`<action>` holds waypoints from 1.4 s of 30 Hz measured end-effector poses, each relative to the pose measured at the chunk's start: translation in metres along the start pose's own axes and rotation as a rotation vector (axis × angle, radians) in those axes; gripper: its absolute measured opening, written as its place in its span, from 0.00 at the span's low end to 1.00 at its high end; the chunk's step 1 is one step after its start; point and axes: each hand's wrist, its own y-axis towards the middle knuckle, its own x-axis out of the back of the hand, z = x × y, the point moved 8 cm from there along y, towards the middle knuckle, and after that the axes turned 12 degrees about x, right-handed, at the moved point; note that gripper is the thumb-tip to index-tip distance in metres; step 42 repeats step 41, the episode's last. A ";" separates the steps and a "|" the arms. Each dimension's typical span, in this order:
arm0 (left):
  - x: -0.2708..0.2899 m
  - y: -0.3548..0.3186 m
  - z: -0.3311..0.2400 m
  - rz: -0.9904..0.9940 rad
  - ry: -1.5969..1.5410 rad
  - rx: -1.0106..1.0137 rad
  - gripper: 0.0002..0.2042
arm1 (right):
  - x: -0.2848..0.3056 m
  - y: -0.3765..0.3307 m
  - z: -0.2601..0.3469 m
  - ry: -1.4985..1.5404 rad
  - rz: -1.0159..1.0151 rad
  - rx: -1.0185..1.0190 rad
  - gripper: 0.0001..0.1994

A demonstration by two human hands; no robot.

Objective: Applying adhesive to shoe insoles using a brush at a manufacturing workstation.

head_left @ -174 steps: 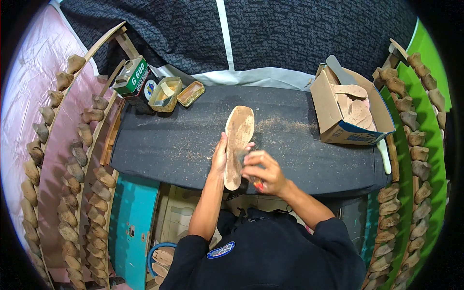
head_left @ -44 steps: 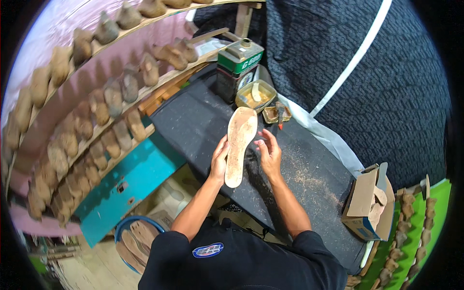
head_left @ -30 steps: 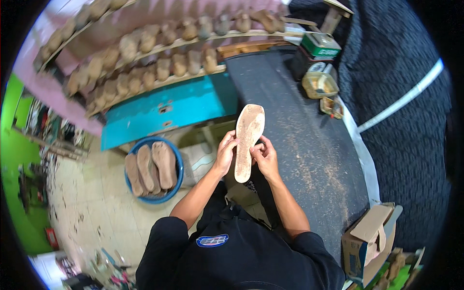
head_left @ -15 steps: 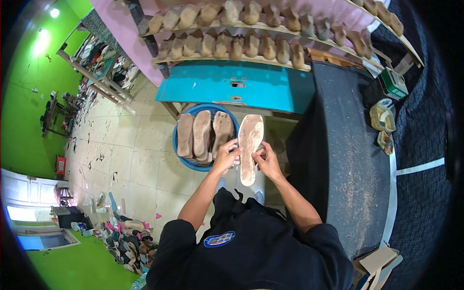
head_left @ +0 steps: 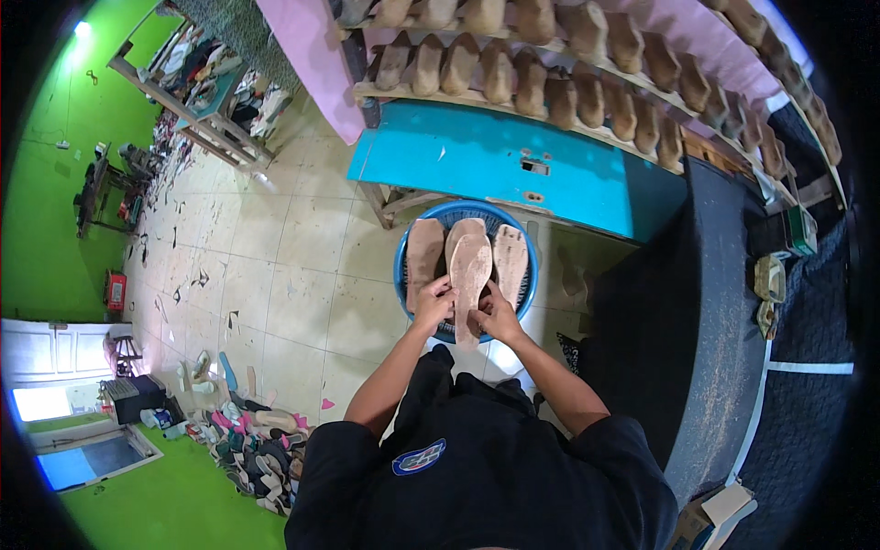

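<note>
A long tan insole (head_left: pixel 471 268) with dark smudges is held between my two hands, its wide end pointing away from me. My left hand (head_left: pixel 434 304) grips its left edge near the narrow middle. From the right side, the fingers of my right hand (head_left: pixel 496 314) close on the opposite edge. Beneath it stands a round blue basket (head_left: pixel 401 269). Inside lie brown shoe lasts, sole side up: a left one (head_left: pixel 424 257), a right one (head_left: pixel 510 255) and a middle one (head_left: pixel 466 226) partly covered by the insole.
Behind the basket is a turquoise bench (head_left: pixel 458 156), under wooden racks (head_left: pixel 440 96) lined with shoe lasts. A dark-covered table (head_left: pixel 706 302) strewn with shavings stands at my right. Loose shoes and soles form a pile (head_left: pixel 261 454) on the floor at lower left.
Both hands have carried the insole left relative to the basket, from beside it to over its middle. The head view has shifted, so the basket and bench appear further right.
</note>
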 end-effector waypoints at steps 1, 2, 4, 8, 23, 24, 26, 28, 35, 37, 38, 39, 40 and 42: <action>0.012 0.007 -0.002 -0.038 0.031 -0.006 0.20 | -0.011 0.011 -0.001 0.005 -0.001 0.006 0.43; 0.020 0.005 -0.011 -0.034 0.006 0.011 0.18 | -0.021 0.020 -0.003 -0.018 -0.006 0.014 0.43; 0.043 0.024 -0.010 -0.024 0.092 0.018 0.17 | -0.038 0.033 -0.010 -0.041 -0.010 0.007 0.43; 0.086 0.054 -0.013 -0.052 0.155 0.004 0.16 | -0.072 0.062 -0.006 -0.078 0.031 0.017 0.43; 0.121 0.111 -0.022 -0.289 0.345 -0.132 0.12 | -0.098 0.108 -0.019 -0.279 -0.017 -0.066 0.37; 0.122 0.110 -0.026 -0.333 0.389 -0.239 0.13 | -0.097 0.109 -0.018 -0.322 -0.039 -0.021 0.36; 0.116 0.106 -0.026 -0.378 0.453 -0.272 0.13 | -0.094 0.103 -0.024 -0.366 -0.063 0.000 0.36; 0.112 0.095 -0.035 -0.429 0.520 -0.317 0.13 | -0.093 0.100 -0.021 -0.338 -0.044 -0.023 0.35; 0.102 0.080 -0.043 -0.572 0.738 -0.242 0.16 | -0.084 0.075 -0.018 -0.271 -0.104 0.025 0.32; 0.112 0.080 -0.040 -0.574 0.695 -0.242 0.15 | -0.078 0.064 -0.012 -0.120 -0.080 -0.104 0.30; 0.110 0.082 -0.038 -0.563 0.700 -0.249 0.15 | -0.070 0.057 -0.011 -0.130 -0.100 -0.072 0.29; 0.106 0.085 -0.036 -0.544 0.714 -0.259 0.15 | -0.062 0.048 -0.010 -0.141 -0.121 -0.040 0.29; 0.102 0.088 -0.037 -0.539 0.727 -0.292 0.15 | -0.056 0.039 -0.016 -0.207 -0.152 0.008 0.27; 0.101 0.091 -0.038 -0.541 0.739 -0.325 0.15 | -0.051 0.030 -0.022 -0.084 -0.166 -0.036 0.28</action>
